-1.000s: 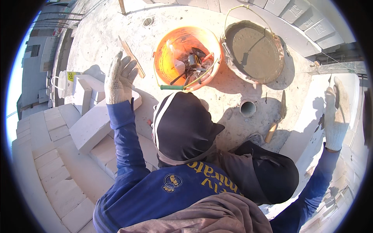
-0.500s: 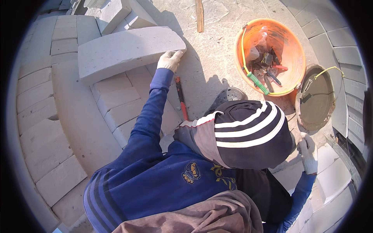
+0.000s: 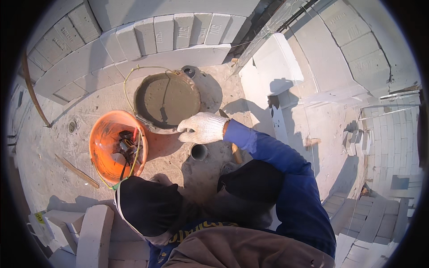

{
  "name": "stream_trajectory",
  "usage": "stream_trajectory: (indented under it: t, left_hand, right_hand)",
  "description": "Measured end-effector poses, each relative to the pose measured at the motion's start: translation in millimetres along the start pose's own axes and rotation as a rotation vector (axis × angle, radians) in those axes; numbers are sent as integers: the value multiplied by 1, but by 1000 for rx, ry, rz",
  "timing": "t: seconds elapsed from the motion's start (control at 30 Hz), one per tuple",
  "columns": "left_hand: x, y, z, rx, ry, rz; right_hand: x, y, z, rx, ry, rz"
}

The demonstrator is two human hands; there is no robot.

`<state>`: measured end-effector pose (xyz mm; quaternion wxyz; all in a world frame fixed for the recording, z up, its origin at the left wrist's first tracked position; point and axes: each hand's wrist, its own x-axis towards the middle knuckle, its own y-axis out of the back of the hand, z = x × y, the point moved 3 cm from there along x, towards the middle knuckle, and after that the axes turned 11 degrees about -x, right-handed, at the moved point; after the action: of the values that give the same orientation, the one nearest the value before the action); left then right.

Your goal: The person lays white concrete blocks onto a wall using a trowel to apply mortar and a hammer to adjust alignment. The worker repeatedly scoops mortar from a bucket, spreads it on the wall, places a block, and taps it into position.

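Note:
My right hand (image 3: 203, 127), in a white knit glove, reaches in from the right over the floor. Its fingers are slightly curved and a gap shows between thumb and fingers; nothing is visible in it. The fingertips are beside the near rim of a round bucket of wet grey mortar (image 3: 149, 96), though whether they touch it I cannot tell. Partly hidden beneath the wrist is a tool with a wooden handle (image 3: 237, 154). My left hand is out of view.
An orange bucket (image 3: 99, 138) holding several hand tools stands left of the mortar. A grey pipe stub (image 3: 199, 152) rises from the floor. Pale blocks (image 3: 95, 234) are stacked at lower left, with more rows (image 3: 164, 33) along the back. A wood strip (image 3: 76, 170) lies at left.
The view has swung right, so the buckets now appear further left. My left hand, earlier on a pale block, has left the view. My right hand is now by the mortar bucket.

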<state>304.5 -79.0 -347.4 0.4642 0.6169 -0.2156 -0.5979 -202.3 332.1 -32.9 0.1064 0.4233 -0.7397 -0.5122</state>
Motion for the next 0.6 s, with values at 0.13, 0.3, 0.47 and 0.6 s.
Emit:
stream_trajectory:
  t: [0.13, 0.3, 0.47, 0.6]
  left_hand:
    - [-12, 18, 15, -55, -35, 52]
    - [-27, 42, 20, -142, -98, 131]
    - [-10, 140, 43, -593, -521, 326]
    - [-173, 222, 179, -572, -925, 101]
  right_hand:
    - [6, 3, -9, 107, 109, 75]
    - [-2, 13, -18, 89, 205, 131]
    - [-4, 35, -33, 38, 319, 411]
    - [-17, 71, -73, -71, 486, 903]
